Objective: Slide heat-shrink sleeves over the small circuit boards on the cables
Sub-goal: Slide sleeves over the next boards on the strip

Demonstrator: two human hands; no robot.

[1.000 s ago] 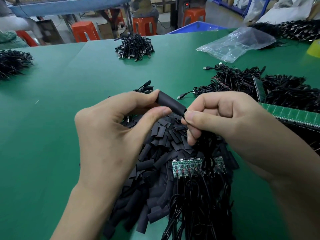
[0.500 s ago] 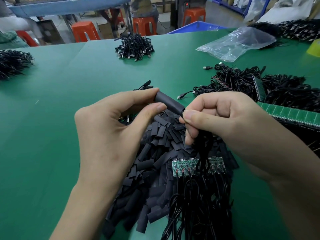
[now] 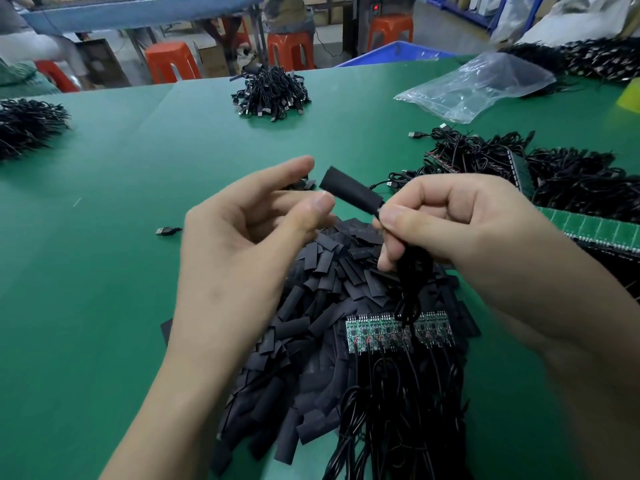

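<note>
Black sleeve (image 3: 349, 192) juts clear of the right hand (image 3: 467, 223) pinching its cable (image 3: 410, 271); left hand (image 3: 235, 244), fingers loosely apart, hovers beside.

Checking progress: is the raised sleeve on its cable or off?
On: the sleeve sticks out from the cable pinched by the right hand.

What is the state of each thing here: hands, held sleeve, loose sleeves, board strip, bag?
Left hand: open, fingers relaxed, gripping nothing.
Right hand: pinches the cable just below the sleeve.
Sleeve: on the cable end, held above the pile.
Pile: loose flat sleeves, heaped on the table.
Board strip: lies on the pile, wires attached.
Bag: crumpled, on the table.
</note>
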